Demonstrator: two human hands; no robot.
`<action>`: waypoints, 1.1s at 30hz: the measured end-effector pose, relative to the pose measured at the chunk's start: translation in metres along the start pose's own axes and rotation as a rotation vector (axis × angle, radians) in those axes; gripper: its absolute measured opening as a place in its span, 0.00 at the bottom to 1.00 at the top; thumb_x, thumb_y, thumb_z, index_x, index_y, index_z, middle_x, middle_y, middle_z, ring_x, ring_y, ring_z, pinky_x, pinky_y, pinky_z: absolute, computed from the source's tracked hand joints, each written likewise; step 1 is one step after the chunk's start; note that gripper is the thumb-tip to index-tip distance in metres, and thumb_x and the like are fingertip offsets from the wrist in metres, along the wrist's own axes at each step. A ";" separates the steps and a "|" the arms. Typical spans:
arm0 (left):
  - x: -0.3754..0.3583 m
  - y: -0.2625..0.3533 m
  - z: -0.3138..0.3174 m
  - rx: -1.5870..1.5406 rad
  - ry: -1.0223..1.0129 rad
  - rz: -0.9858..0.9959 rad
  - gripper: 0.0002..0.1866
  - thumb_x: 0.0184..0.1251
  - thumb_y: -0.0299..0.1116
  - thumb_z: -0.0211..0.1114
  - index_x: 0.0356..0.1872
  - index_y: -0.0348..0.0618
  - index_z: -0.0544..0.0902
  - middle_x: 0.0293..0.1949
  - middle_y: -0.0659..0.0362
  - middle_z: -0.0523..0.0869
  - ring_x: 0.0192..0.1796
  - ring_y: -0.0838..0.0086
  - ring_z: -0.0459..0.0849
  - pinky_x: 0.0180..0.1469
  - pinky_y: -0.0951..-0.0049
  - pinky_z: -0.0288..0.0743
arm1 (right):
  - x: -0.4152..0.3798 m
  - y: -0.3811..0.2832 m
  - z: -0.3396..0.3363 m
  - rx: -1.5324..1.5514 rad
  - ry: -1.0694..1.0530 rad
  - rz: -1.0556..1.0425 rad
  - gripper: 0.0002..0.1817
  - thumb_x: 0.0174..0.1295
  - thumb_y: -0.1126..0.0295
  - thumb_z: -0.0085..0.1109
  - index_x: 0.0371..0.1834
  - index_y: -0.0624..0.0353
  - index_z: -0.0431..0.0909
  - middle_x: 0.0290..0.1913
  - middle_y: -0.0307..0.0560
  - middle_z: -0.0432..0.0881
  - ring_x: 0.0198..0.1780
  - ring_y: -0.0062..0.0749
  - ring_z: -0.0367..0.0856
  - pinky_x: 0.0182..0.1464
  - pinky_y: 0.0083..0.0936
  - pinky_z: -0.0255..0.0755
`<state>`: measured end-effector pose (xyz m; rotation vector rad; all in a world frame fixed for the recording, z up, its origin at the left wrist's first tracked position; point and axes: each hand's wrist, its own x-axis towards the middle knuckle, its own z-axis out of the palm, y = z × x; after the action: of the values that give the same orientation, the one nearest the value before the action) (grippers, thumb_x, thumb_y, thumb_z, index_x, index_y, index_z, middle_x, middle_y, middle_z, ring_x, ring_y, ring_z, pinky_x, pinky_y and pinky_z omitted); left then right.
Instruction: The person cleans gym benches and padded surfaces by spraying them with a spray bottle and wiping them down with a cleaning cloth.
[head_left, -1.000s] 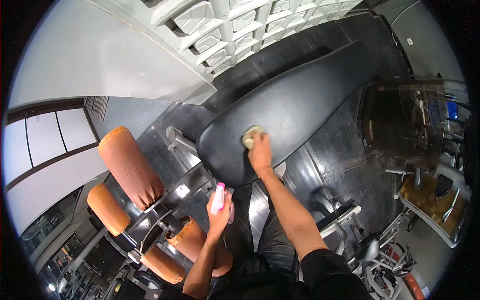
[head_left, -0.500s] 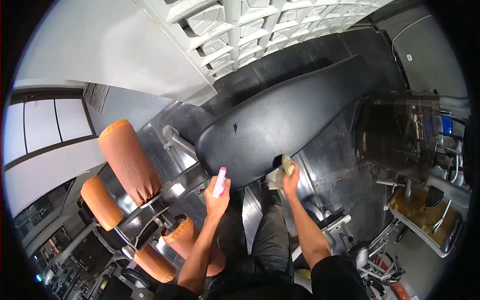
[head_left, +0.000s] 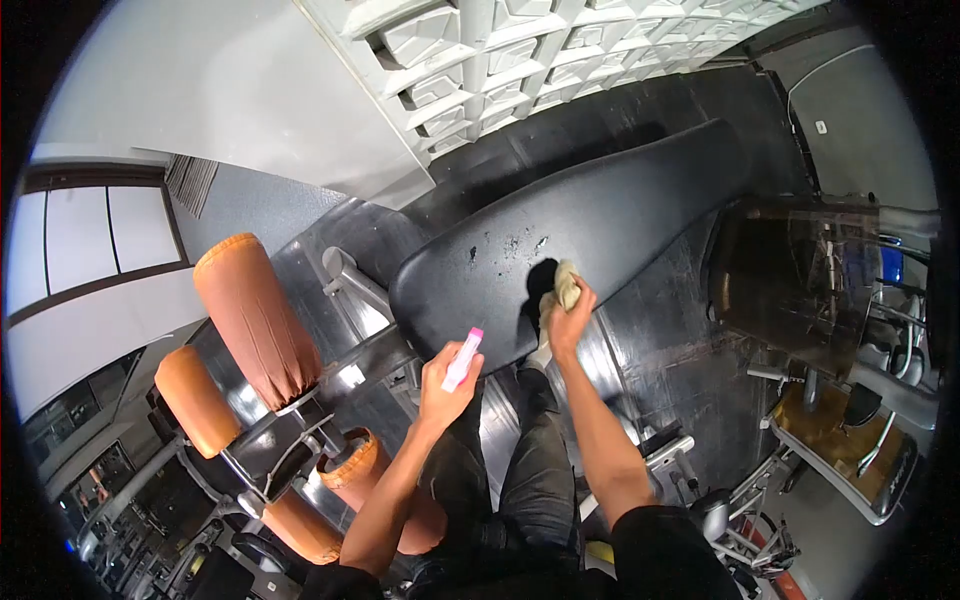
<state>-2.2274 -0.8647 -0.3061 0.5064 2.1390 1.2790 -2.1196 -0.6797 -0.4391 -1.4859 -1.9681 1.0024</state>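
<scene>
A: What is the biggest thing here?

B: The long black bench (head_left: 620, 200). It looks heavy, with a smooth, padded top that may give a bit if you press it. I'd hold it by the hard parts under the pad, because the wet top could be slippery.

A: And the fat brown roll (head_left: 255, 320)?

B: It's off to the left side, next to the bench. It looks soft outside, and its cover has wrinkles.

A: Where is the spray bottle (head_left: 461, 364)?

B: In the left hand (head_left: 440, 395), near the close edge of the bench. The fingers are wrapped round it, and its pink tip points toward the bench. I think it's light and stiff. The neck is a good place to hold it, with a finger by the trigger. I can't see how full it is.

A: What about the cloth (head_left: 567, 287)?

B: The right hand (head_left: 573, 320) has it pinched in a bunch, by the bench's near edge. I can't tell if it touches the bench. It looks soft and floppy, so I'd grab a thick bunch in the middle.

A: And the tiniest things?

B: Little wet drops (head_left: 541, 242) on the bench top. You can't pick those up, and they would smear.
</scene>
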 end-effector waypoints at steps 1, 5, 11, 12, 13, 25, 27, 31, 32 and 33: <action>-0.003 -0.001 -0.002 -0.042 0.055 -0.010 0.07 0.64 0.29 0.67 0.37 0.37 0.81 0.21 0.56 0.80 0.23 0.76 0.78 0.28 0.73 0.72 | 0.003 -0.018 0.011 -0.005 -0.002 -0.017 0.27 0.49 0.85 0.50 0.57 0.60 0.71 0.52 0.58 0.71 0.58 0.55 0.69 0.64 0.39 0.62; -0.018 -0.014 -0.012 -0.269 0.120 -0.163 0.04 0.67 0.26 0.65 0.36 0.38 0.79 0.24 0.62 0.80 0.24 0.83 0.76 0.27 0.79 0.71 | -0.020 -0.051 0.069 -0.129 -0.313 -0.269 0.27 0.49 0.83 0.54 0.56 0.53 0.74 0.53 0.56 0.72 0.56 0.52 0.72 0.60 0.41 0.67; -0.023 -0.011 -0.021 -0.321 0.182 -0.096 0.02 0.68 0.24 0.63 0.37 0.38 0.78 0.27 0.62 0.81 0.24 0.85 0.75 0.26 0.81 0.70 | -0.008 -0.057 0.089 -0.449 -0.740 -0.818 0.21 0.57 0.74 0.55 0.53 0.37 0.77 0.51 0.42 0.75 0.50 0.44 0.76 0.51 0.36 0.77; -0.025 -0.012 -0.023 -0.283 0.178 -0.068 0.03 0.68 0.24 0.63 0.37 0.38 0.78 0.28 0.62 0.82 0.24 0.85 0.75 0.26 0.81 0.69 | 0.007 -0.056 0.088 -0.523 -0.773 -0.749 0.21 0.57 0.74 0.55 0.54 0.39 0.77 0.51 0.44 0.75 0.50 0.45 0.76 0.51 0.36 0.77; -0.024 -0.010 -0.025 -0.281 0.185 -0.072 0.03 0.68 0.24 0.63 0.37 0.38 0.78 0.28 0.62 0.82 0.24 0.85 0.75 0.26 0.81 0.69 | 0.018 -0.060 0.090 -0.520 -0.779 -0.753 0.21 0.57 0.74 0.55 0.54 0.39 0.77 0.51 0.44 0.75 0.50 0.45 0.76 0.51 0.36 0.77; -0.030 0.000 -0.029 -0.382 0.146 -0.113 0.02 0.68 0.25 0.63 0.37 0.38 0.79 0.28 0.61 0.82 0.25 0.84 0.75 0.27 0.81 0.71 | 0.017 -0.067 0.094 -0.534 -0.496 -0.400 0.35 0.54 0.79 0.56 0.68 0.47 0.66 0.58 0.52 0.70 0.56 0.51 0.72 0.53 0.39 0.78; -0.030 -0.005 -0.029 -0.373 0.139 -0.122 0.02 0.68 0.24 0.63 0.37 0.38 0.79 0.28 0.62 0.82 0.25 0.85 0.75 0.27 0.81 0.71 | 0.010 -0.072 0.113 -0.553 -0.384 -0.406 0.35 0.54 0.79 0.55 0.69 0.48 0.65 0.59 0.52 0.70 0.56 0.52 0.72 0.55 0.39 0.77; -0.030 -0.013 -0.028 -0.374 0.121 -0.119 0.02 0.67 0.24 0.64 0.38 0.38 0.79 0.30 0.61 0.83 0.27 0.84 0.76 0.29 0.81 0.71 | 0.000 -0.087 0.126 -0.573 -0.727 -0.674 0.36 0.55 0.77 0.54 0.71 0.44 0.64 0.64 0.50 0.67 0.58 0.52 0.70 0.54 0.42 0.78; -0.031 -0.015 -0.028 -0.378 0.123 -0.120 0.02 0.67 0.24 0.64 0.38 0.38 0.79 0.30 0.61 0.83 0.27 0.84 0.76 0.29 0.81 0.71 | 0.008 -0.083 0.131 -0.611 -0.793 -0.779 0.35 0.57 0.74 0.54 0.71 0.39 0.63 0.63 0.47 0.67 0.59 0.50 0.70 0.53 0.42 0.79; -0.032 -0.015 -0.029 -0.356 0.119 -0.098 0.03 0.67 0.24 0.64 0.38 0.38 0.79 0.31 0.61 0.84 0.28 0.84 0.77 0.31 0.81 0.71 | 0.024 -0.082 0.130 -0.726 -0.766 -0.766 0.33 0.58 0.73 0.55 0.70 0.43 0.65 0.62 0.46 0.67 0.59 0.48 0.69 0.53 0.40 0.79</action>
<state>-2.2227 -0.9095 -0.3002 0.1782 1.9394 1.6224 -2.2721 -0.7038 -0.4562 -0.4258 -3.3126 0.5338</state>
